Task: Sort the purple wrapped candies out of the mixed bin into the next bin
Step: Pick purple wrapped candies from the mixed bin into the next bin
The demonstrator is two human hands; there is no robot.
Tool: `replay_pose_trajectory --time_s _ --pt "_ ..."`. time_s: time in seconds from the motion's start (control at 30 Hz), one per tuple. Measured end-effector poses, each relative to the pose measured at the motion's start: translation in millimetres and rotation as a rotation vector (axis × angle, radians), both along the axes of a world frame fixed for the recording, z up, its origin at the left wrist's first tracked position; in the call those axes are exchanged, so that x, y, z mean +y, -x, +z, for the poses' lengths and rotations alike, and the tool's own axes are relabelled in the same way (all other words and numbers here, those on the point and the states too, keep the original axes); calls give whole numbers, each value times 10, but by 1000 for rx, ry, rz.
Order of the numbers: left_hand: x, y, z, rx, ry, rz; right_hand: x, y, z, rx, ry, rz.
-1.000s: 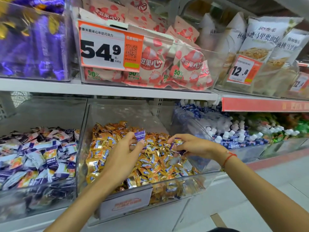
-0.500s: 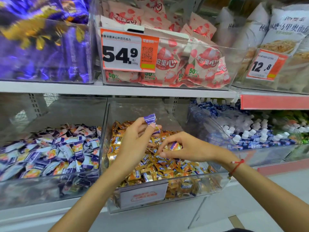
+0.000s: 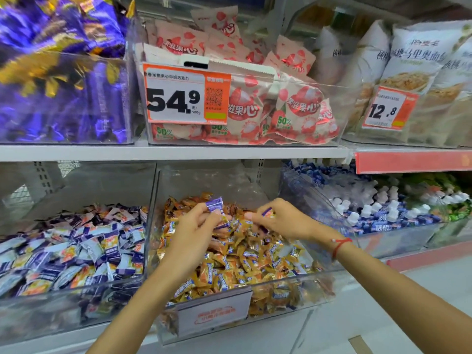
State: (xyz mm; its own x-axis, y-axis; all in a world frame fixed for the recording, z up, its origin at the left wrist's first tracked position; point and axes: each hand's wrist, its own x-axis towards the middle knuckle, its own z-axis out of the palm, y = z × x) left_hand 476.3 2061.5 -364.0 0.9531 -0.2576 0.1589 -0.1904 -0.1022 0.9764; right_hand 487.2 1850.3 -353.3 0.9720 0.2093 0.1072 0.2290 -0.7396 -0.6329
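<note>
Clear plastic bins on a shop shelf; both hands over the middle bin [image 3: 163, 226].

Middle bin heaped with orange-gold wrapped candies [image 3: 237, 264], a few purple ones mixed in. Left hand [image 3: 196, 226] pinches one purple candy [image 3: 214, 203] between thumb and fingertips, lifted just above the heap. Right hand [image 3: 283, 221], red string [image 3: 341, 245] at the wrist, fingers curled, pinches a second purple candy [image 3: 267, 212] low over the pile. Next bin [image 3: 76, 302] to the left holds purple-and-white wrapped candies [image 3: 76, 249]. Bin to the right holds small white-capped bottles [image 3: 378, 210]. Upper shelf: bin of purple foil packs [image 3: 63, 98], bin of pink-and-white packets [image 3: 281, 108] with price tag [image 3: 185, 94] reading 54.9, and pale bags [image 3: 413, 72] tagged 12.8.
</note>
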Motion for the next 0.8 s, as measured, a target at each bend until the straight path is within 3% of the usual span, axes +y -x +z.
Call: replay_pose_trajectory --time_s 0.13,0.4,0.53,0.6,0.7,0.8 --pt "-77 -34 -42 27 -78 -12 -243 73 85 91 -104 -204" --pt "-164 -35 -169 -119 -110 22 -481 124 169 440 524 -67" --pt "-181 -54 -237 -176 -143 21 -414 103 25 772 832 -122" --pt "-190 -43 -247 -196 -157 20 -390 69 -24 843 922 -92" --pt "-195 -29 -247 -208 -164 22 -344 -24 -107 844 820 -81" --pt "-202 -16 -239 -198 -155 30 -322 -113 -285 749 483 -170"
